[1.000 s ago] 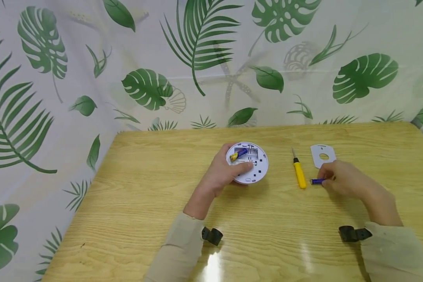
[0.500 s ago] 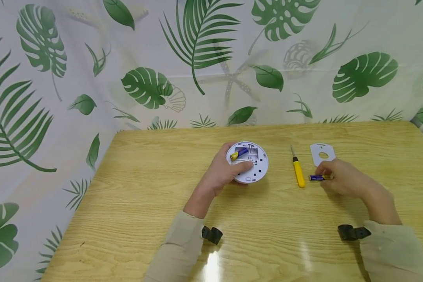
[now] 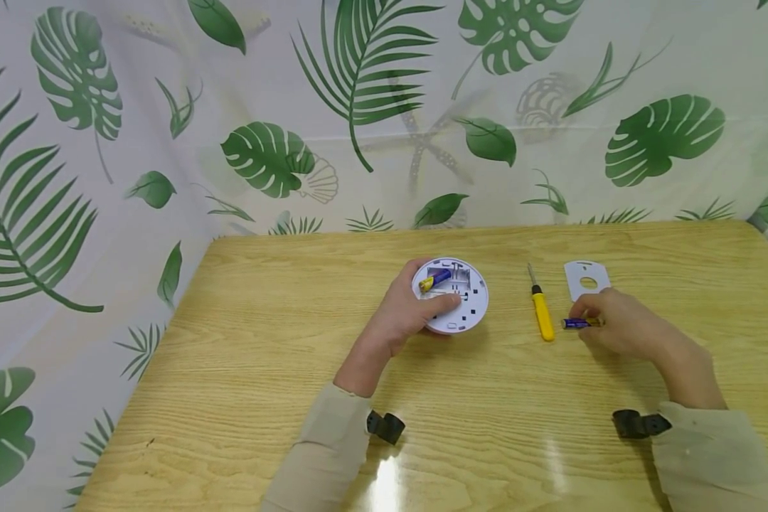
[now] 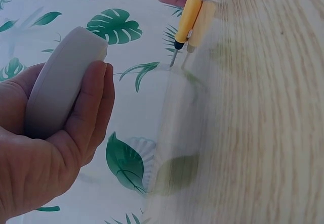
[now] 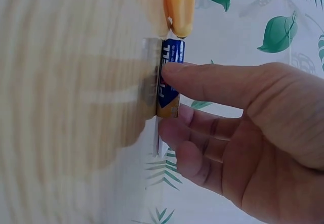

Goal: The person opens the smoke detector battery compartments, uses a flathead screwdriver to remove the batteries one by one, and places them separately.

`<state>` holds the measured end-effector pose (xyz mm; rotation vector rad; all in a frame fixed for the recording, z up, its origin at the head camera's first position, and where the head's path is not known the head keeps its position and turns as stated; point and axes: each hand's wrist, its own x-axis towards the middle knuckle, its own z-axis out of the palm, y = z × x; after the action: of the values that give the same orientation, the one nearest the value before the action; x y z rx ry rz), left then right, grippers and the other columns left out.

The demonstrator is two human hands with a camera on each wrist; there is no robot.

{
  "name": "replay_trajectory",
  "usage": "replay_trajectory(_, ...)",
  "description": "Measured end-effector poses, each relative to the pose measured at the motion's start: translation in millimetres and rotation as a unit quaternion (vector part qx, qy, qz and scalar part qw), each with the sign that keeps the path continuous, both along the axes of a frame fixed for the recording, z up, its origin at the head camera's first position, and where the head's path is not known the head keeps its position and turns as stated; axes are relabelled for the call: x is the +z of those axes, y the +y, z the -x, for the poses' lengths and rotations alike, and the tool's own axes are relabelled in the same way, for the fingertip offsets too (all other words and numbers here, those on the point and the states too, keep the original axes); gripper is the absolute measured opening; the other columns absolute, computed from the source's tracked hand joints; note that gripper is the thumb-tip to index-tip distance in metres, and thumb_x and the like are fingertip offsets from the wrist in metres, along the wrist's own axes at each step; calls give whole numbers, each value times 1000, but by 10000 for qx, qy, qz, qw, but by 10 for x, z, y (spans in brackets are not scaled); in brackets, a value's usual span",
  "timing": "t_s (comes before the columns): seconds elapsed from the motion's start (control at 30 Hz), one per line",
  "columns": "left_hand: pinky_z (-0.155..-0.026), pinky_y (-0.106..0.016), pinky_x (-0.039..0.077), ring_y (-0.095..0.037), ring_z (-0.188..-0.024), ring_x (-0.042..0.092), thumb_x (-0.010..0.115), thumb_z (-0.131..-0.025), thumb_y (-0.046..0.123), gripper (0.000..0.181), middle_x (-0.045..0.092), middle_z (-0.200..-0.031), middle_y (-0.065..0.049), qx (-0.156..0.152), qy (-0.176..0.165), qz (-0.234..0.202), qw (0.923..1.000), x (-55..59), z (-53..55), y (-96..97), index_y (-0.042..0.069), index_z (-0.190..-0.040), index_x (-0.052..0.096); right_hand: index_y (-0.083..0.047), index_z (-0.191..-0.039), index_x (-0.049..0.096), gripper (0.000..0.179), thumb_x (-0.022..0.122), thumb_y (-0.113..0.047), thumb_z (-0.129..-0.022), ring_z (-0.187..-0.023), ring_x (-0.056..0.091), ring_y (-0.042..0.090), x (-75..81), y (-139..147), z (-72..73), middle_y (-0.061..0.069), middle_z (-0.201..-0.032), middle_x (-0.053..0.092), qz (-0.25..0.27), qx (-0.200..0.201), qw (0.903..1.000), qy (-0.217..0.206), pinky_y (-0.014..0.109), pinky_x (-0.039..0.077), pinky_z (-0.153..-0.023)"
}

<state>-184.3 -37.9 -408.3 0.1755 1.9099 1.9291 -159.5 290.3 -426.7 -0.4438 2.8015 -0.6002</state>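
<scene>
My left hand [image 3: 402,313] grips a round white device that looks like a smoke detector [image 3: 476,293], thumb across its open back. One blue-and-yellow battery [image 3: 435,280] sits tilted in the device's battery bay. In the left wrist view, fingers wrap around the device's smooth side [image 4: 63,82], held above the table. On the right, my right hand [image 3: 630,331] pinches a second battery [image 3: 574,323] lying lengthwise at the tabletop. The right wrist view has the thumb on this battery's printed side [image 5: 173,54] and other fingers behind and below it.
A yellow-handled screwdriver [image 3: 542,313] lies between the hands, tip pointing away. Just beyond the right hand is a white mounting plate [image 3: 576,276] with a round hole. A leaf-patterned cloth [image 3: 384,192] hangs behind the wooden table [image 3: 262,341].
The right hand's fingers have shifted slightly on the battery, which has moved a little away from me; its yellow end now shows. The left hand and device stay put.
</scene>
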Motion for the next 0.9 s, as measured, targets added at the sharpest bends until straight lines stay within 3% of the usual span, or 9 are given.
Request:
replay_trajectory(0.33, -71, -56, 59, -20, -77, 68, 75, -87, 6, 69, 58, -121, -12, -19, -28, 7, 10000, 7, 2, 1, 15, -146, 39, 3, -104, 67, 19, 69, -2, -87, -89, 62, 38, -2, -25, 3, 26, -98, 64, -11, -119, 9999, 108, 51, 54, -72)
replay_trajectory(0.6, -70, -54, 60, -20, -78, 68, 75, -87, 5, 69, 58, -120, -12, 12, -32, 6, 10000, 0, 1, 3, 15, -145, 39, 5, -112, 64, 26, 67, -5, -88, -89, 56, 37, -9, -33, -20, 30, -105, 56, -94, -393, 9991, 154, 49, 50, -71)
replay_trajectory(0.9, -71, -57, 59, -19, -77, 68, 75, -87, 5, 69, 58, -120, -12, -14, -45, -10, 10000, -18, 10, 6, 15, -146, 39, 8, -120, 61, 32, 64, -6, -91, -102, 54, 49, 9, -51, -32, 38, -116, 51, -109, -467, 9987, 174, 61, 48, -81)
